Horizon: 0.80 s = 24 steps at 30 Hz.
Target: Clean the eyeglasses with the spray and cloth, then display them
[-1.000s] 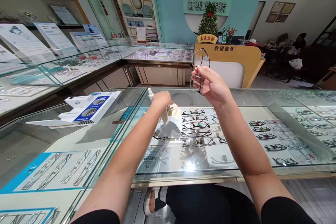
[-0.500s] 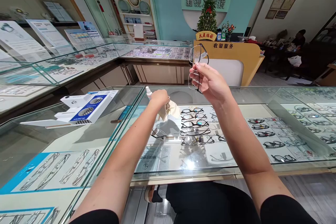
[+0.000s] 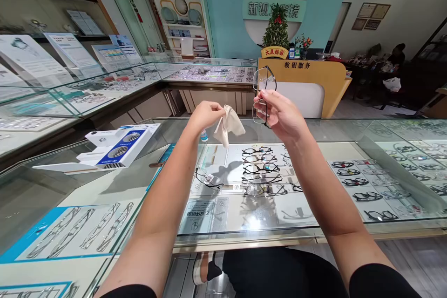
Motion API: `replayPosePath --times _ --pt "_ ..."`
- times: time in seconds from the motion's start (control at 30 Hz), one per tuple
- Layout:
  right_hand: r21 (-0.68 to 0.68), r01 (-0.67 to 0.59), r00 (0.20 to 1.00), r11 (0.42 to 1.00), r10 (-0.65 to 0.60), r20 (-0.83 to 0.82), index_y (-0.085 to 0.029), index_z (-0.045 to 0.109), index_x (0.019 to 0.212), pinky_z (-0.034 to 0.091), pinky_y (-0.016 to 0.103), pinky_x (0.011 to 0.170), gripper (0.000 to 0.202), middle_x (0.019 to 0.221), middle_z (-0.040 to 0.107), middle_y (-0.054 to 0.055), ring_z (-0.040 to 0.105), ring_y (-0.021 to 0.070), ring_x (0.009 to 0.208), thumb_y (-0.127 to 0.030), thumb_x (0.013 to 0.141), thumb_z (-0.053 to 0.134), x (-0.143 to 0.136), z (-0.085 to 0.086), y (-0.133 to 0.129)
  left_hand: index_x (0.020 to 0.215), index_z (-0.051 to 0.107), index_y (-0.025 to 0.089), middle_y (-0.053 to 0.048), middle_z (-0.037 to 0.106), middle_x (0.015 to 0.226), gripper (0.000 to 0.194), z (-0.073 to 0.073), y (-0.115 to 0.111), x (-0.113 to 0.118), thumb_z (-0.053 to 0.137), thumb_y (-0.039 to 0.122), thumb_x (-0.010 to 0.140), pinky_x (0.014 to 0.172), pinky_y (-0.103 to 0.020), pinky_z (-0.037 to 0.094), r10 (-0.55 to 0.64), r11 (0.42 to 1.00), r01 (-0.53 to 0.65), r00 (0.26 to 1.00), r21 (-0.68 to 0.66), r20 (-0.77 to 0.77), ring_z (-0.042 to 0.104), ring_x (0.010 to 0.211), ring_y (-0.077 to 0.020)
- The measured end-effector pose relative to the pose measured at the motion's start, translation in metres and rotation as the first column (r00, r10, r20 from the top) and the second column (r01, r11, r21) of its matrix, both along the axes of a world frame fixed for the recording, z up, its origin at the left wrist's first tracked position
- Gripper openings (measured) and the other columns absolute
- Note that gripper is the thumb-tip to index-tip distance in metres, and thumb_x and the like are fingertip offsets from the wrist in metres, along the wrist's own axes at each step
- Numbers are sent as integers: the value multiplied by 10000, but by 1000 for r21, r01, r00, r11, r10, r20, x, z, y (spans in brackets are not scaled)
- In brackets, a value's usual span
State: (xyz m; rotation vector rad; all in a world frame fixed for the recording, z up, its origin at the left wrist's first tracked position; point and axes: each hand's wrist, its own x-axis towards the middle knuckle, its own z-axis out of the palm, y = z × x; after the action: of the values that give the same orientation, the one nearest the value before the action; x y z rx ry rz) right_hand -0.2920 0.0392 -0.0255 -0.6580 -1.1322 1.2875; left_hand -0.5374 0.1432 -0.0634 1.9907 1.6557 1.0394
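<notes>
— So, how many things are actually in hand?

— Two. The right hand point(image 3: 282, 114) pinches one pair of glasses point(image 3: 263, 95) by the frame, fingers clamped on it, raised above the glass counter point(image 3: 335, 130). The left hand point(image 3: 205, 115) is closed on one pale cleaning cloth point(image 3: 228, 125), which hangs from the fingertips. The hands are apart, the cloth just left of the glasses and not touching them.

— And under the glass?

— A column of about five dark frames point(image 3: 261, 170) in the middle, another group of roughly five frames point(image 3: 359, 186) to the right, and one loose pair point(image 3: 206, 179) to the left. One small spray bottle point(image 3: 204, 136) stands on the counter, partly hidden behind the left wrist. One blue-and-white box point(image 3: 120, 149) sits on the neighbouring case to the left.

— Anything between the hands and the counter?

— Nothing; both are held clear in the air above it. Beyond them stands a yellow cashier desk point(image 3: 314, 79) with a small potted tree point(image 3: 277, 32) on it.

— How do the glasses lie?

— On end: the long axis runs nearly vertical, one lens above the fingers, the other below, lenses facing roughly toward the camera.
</notes>
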Motion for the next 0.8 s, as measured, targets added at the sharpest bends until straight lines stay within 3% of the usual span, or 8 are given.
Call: replayPosePath --times 0.17,0.27,0.47,0.63,0.8 --pt "4 -13 1000 1000 13 -1 -273 712 846 548 280 754 444 943 791 -9 703 152 879 -550 712 1031 0 -4 5 731 757 177 -32 741 764 202 28 -30 11 780 376 700 834 -315 561 -224 974 204 908 93 354 663 771 -180" --pt "5 -24 1000 1000 24 -1 -270 707 852 564 288 760 479 945 781 -2 704 162 892 -579 686 1034 0 -4 4 787 771 180 -32 744 787 276 43 -56 20 854 427 693 841 -325 578 -316 947 302 827 107 465 661 767 -170" --pt "78 -78 997 994 77 22 -287 716 864 614 327 842 443 970 769 8 718 175 931 -606 744 999 2 3 -8 804 797 191 -52 759 828 299 55 -89 34 877 470 729 838 -345 583 -401 911 400 802 102 442 675 800 -181" --pt "107 -94 995 990 89 47 -291 705 844 622 335 845 430 946 768 4 723 175 909 -613 771 981 2 9 -15 773 810 202 -38 766 817 245 55 -90 35 859 441 751 885 -344 591 -451 878 476 784 52 426 680 795 -172" --pt "95 -121 991 988 116 62 -289 726 838 616 327 831 449 946 781 7 724 179 913 -613 714 1011 2 8 -13 776 830 209 -42 786 851 247 55 -92 34 844 456 784 902 -329 588 -486 851 524 787 2 380 693 826 -175"
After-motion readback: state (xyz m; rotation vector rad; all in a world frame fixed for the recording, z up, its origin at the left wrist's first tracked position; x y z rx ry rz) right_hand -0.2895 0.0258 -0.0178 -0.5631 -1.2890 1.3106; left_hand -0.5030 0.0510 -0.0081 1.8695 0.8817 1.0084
